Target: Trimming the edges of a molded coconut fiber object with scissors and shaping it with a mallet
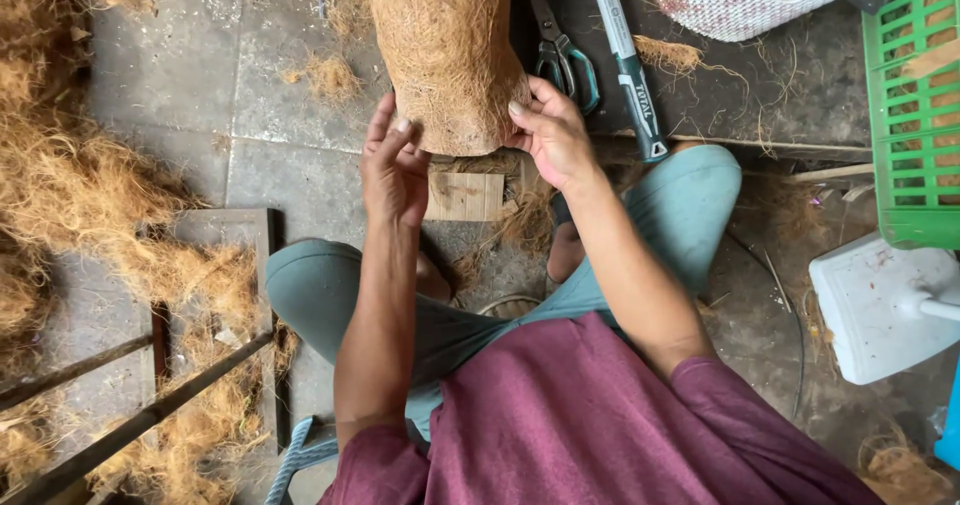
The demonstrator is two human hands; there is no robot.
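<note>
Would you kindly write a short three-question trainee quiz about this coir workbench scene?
1. True or false: both hands grip the near end of the coir roll.
2. Which tool lies right beside the scissors: A) hammer B) saw C) brush?
3. What colour is the crate at the right edge?

Key: 1 true, the left hand and right hand flank it. 2 A, the hammer. 3 green.

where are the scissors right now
In the head view, the teal-handled metal scissors lie on the dark board at top centre, between the brown coir-fibre roll and the long grey-handled tool, just above the right hand.
</note>
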